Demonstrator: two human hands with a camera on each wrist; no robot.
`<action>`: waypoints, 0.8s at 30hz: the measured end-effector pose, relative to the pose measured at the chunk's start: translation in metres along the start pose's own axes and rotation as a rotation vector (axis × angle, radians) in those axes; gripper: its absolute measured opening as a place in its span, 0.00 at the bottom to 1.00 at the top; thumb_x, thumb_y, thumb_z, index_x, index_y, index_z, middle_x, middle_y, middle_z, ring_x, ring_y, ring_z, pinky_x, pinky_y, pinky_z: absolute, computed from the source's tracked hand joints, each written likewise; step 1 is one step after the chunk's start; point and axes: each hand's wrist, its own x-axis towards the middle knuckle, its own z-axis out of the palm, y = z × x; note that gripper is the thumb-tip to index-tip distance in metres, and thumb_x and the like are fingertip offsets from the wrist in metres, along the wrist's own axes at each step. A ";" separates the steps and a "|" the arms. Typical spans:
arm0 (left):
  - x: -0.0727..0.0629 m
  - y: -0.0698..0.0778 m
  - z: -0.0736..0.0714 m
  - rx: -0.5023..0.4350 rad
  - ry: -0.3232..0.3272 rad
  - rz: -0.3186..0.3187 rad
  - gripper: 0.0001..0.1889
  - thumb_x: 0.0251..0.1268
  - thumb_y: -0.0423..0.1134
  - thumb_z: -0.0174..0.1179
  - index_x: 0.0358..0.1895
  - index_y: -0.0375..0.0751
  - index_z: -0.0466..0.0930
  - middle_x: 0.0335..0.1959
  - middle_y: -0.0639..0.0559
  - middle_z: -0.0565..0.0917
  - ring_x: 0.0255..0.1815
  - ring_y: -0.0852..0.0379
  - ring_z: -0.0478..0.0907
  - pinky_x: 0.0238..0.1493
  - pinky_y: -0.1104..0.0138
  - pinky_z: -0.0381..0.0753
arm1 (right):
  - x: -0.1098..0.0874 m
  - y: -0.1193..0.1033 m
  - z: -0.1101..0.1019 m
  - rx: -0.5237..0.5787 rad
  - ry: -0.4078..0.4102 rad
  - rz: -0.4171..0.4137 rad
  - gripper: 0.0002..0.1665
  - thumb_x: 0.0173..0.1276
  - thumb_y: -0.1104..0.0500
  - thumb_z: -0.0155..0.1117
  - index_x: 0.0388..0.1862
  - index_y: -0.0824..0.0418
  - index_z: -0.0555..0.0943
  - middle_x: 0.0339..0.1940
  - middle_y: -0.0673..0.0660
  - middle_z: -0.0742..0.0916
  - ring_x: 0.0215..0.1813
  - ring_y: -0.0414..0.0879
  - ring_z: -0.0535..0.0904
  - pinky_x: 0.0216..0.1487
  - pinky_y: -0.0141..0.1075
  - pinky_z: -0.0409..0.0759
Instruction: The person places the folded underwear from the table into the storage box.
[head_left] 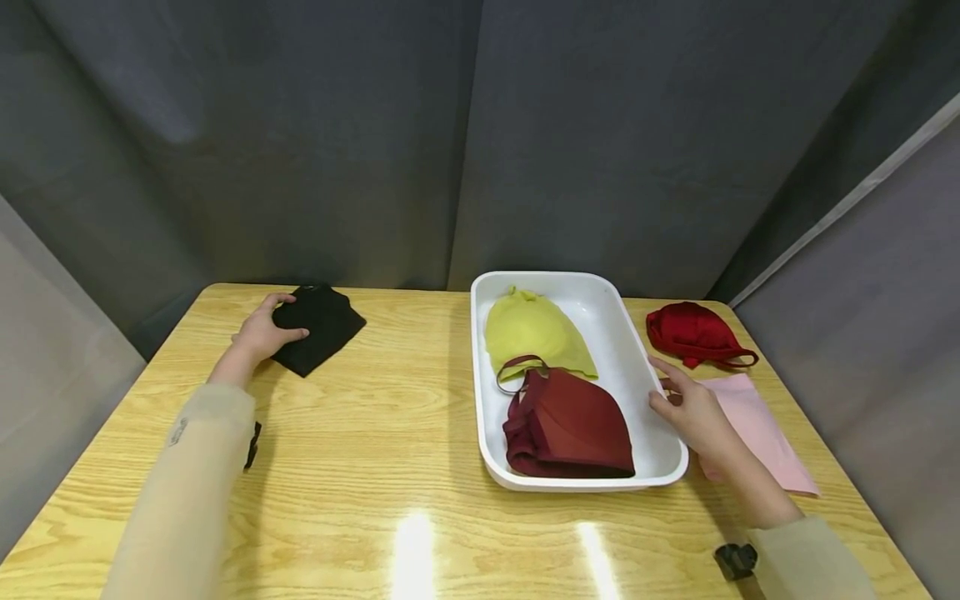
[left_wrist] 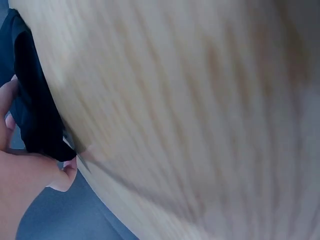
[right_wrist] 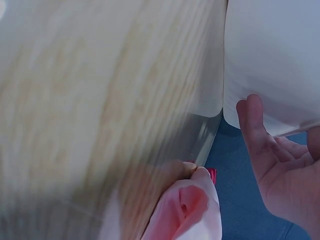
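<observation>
My left hand [head_left: 264, 332] is at the left edge of a flat black cloth [head_left: 324, 329] at the table's far left, thumb and forefinger spread wide over it. In the left wrist view, the thumb touches the edge of this black cloth [left_wrist: 37, 110]. My right hand [head_left: 693, 412] is by the right wall of a white tray [head_left: 618, 358], loosely bent fingertips right at the rim. Inside the tray, a yellow bra [head_left: 536, 333] lies behind a folded dark red bra [head_left: 573, 425] with a strap looped at its left.
To the right of the tray, a bright red bra [head_left: 693, 333] lies near the table's back corner. A pink cloth [head_left: 757, 429] is spread partly beneath my right forearm. Grey curtains [head_left: 337, 150] stand behind the wooden table [head_left: 360, 442] and along both sides.
</observation>
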 end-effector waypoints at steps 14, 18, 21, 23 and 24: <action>-0.008 0.008 -0.001 -0.134 0.071 0.093 0.33 0.60 0.35 0.64 0.68 0.41 0.60 0.74 0.34 0.51 0.72 0.32 0.46 0.68 0.40 0.50 | 0.002 0.001 0.001 0.005 -0.003 0.005 0.34 0.68 0.61 0.55 0.72 0.63 0.61 0.54 0.77 0.77 0.49 0.66 0.79 0.48 0.54 0.79; -0.013 0.012 -0.003 -0.140 0.093 0.106 0.33 0.59 0.34 0.65 0.67 0.40 0.62 0.73 0.35 0.53 0.72 0.32 0.47 0.68 0.40 0.50 | 0.002 0.001 0.002 0.026 -0.013 0.027 0.34 0.68 0.60 0.55 0.72 0.62 0.60 0.55 0.77 0.76 0.51 0.67 0.78 0.49 0.54 0.78; -0.016 0.015 -0.004 -0.140 0.106 0.111 0.33 0.58 0.35 0.65 0.67 0.40 0.63 0.73 0.36 0.54 0.72 0.33 0.48 0.68 0.41 0.50 | 0.002 0.001 0.002 0.042 -0.017 0.033 0.35 0.68 0.60 0.55 0.73 0.61 0.59 0.55 0.76 0.76 0.51 0.67 0.78 0.49 0.54 0.79; -0.017 0.017 -0.004 -0.136 0.110 0.114 0.32 0.58 0.35 0.65 0.67 0.41 0.63 0.73 0.36 0.55 0.72 0.33 0.50 0.68 0.42 0.51 | 0.002 0.002 0.002 0.037 -0.013 0.019 0.34 0.68 0.60 0.55 0.72 0.62 0.60 0.54 0.76 0.77 0.50 0.66 0.78 0.48 0.54 0.79; -0.017 0.018 -0.004 -0.141 0.108 0.114 0.33 0.58 0.36 0.65 0.67 0.41 0.63 0.73 0.36 0.55 0.71 0.33 0.50 0.68 0.42 0.52 | 0.003 0.003 0.002 0.030 -0.007 0.007 0.34 0.68 0.60 0.55 0.72 0.63 0.61 0.54 0.76 0.77 0.49 0.66 0.79 0.47 0.54 0.79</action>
